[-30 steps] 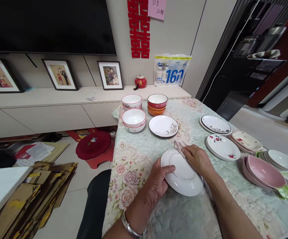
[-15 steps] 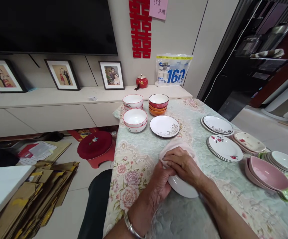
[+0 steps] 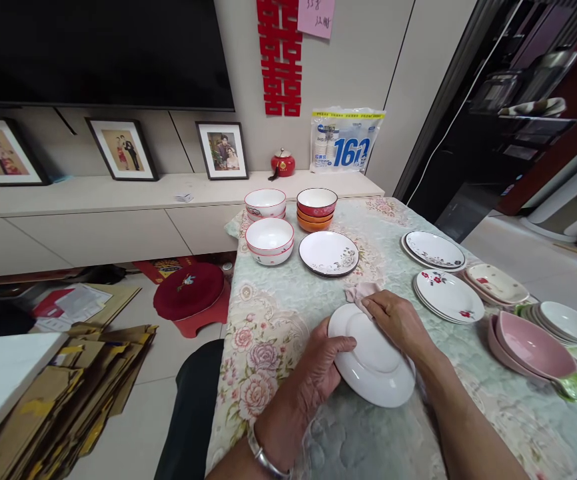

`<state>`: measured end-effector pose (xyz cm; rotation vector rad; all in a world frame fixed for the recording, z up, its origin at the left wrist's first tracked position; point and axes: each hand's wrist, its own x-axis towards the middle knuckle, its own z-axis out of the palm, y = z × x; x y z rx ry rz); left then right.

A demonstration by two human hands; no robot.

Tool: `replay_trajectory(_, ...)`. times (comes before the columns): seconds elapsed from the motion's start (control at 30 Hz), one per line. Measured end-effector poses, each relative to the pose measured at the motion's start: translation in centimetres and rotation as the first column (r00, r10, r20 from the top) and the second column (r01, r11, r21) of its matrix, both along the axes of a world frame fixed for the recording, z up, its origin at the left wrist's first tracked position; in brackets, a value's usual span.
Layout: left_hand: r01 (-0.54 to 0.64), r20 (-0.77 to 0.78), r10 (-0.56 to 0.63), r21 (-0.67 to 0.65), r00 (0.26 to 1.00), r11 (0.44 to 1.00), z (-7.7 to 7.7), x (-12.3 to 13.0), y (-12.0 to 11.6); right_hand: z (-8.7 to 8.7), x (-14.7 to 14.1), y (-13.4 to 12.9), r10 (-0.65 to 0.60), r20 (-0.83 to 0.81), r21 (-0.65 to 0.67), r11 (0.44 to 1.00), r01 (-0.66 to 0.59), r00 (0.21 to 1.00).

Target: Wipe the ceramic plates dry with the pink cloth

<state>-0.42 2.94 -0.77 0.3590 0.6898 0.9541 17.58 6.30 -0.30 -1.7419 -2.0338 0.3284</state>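
Observation:
My left hand (image 3: pixel 326 357) grips the left rim of a white plate (image 3: pixel 381 373), thumb on top and fingers underneath. The plate's underside with its foot ring faces up, tilted above the table. My right hand (image 3: pixel 398 323) is closed on a pale pink cloth (image 3: pixel 361 292) at the plate's far right edge. Part of the cloth is hidden by the fingers. Just beyond lies a white plate with a dark rim and flower print (image 3: pixel 329 253).
Stacked bowls (image 3: pixel 270 237) and red and orange bowls (image 3: pixel 317 203) stand at the table's far end. To the right are flowered plates (image 3: pixel 448 297), pink bowls (image 3: pixel 536 343) and small white bowls (image 3: pixel 571 322). A red stool (image 3: pixel 188 293) and flattened cardboard (image 3: pixel 43 413) are at left.
My right hand and the cloth have moved from the middle of the plate to its far right edge, uncovering the plate's underside. My left hand keeps its hold.

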Motion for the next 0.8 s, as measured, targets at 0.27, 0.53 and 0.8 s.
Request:
replay_trajectory(0.27, -0.099, 0.068, 0.098, 0.003, 0.993, 0.995, 0.2, 0.5, -0.2, -0.5, 0.3, 0.1, -0.133, 0.103, 0.06, 0.99, 0.127, 0.986)
replay_trajectory(0.53, -0.071, 0.053, 0.071, -0.007, 0.996, 0.997, 0.5, 0.6, -0.2, 1.0, -2.7, -0.6, 0.282, -0.069, 0.164, 0.949, -0.267, 0.957)
replay_trajectory(0.8, -0.048, 0.056, 0.047, 0.019, 0.997, 0.999, 0.4, 0.6, -0.2, 1.6, -4.0, -1.1, 0.512, -0.159, 0.149, 0.858, -0.492, 0.844)
